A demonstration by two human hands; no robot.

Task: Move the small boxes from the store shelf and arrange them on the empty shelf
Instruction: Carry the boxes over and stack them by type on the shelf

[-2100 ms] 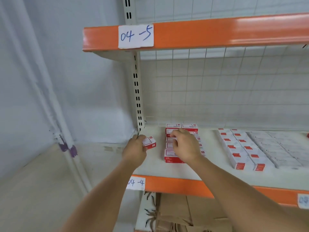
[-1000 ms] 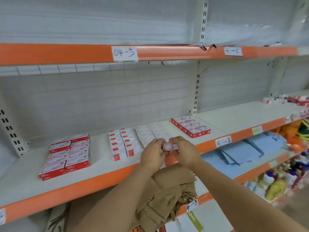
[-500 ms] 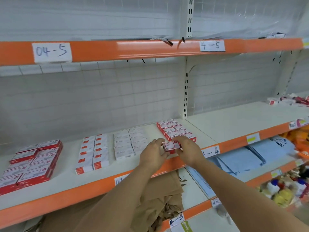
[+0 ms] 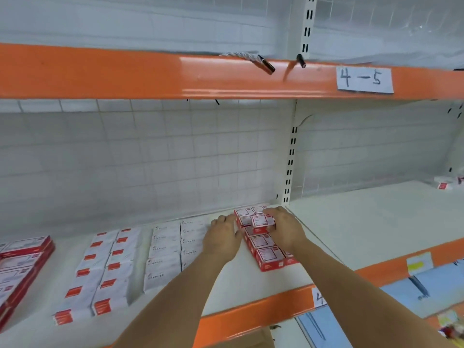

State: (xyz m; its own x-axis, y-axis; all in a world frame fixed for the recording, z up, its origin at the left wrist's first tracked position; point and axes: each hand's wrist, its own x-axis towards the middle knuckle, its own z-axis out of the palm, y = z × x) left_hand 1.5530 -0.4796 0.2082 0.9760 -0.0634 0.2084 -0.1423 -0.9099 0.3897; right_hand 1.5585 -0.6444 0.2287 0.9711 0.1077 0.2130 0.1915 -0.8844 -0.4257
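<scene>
Head view: a small red-and-white box (image 4: 263, 220) is being set on top of the red block of boxes (image 4: 266, 249), toward that block's far end. It is held by the right hand (image 4: 285, 231), whose fingers are curled over its top and right side. The left hand (image 4: 222, 238) lies just left of the block with fingers fairly straight, fingertips near or against the block's left face; actual contact cannot be told.

The step is judged to be placement of one more box in a second layer. For a good result, the box should be squared to the edges of the boxes beneath, lowered flat rather than dropped on a corner, and the lower row steadied from the left so it is not pushed out of line. Release is best made only once the box sits fully supported.

The block stands on a white shelf (image 4: 253, 282) with an orange front lip. Left of the block, rows of white boxes (image 4: 170, 254) are laid flat, then white boxes with red labels (image 4: 103, 270), then a red stack (image 4: 22, 262) at the frame edge. Behind the block a white gridded back panel (image 4: 150, 159) rises, and a slotted upright (image 4: 291, 159) stands just right of it. Above, an orange shelf edge (image 4: 150, 74) carries a paper label (image 4: 364, 79) marked 4-5
</scene>
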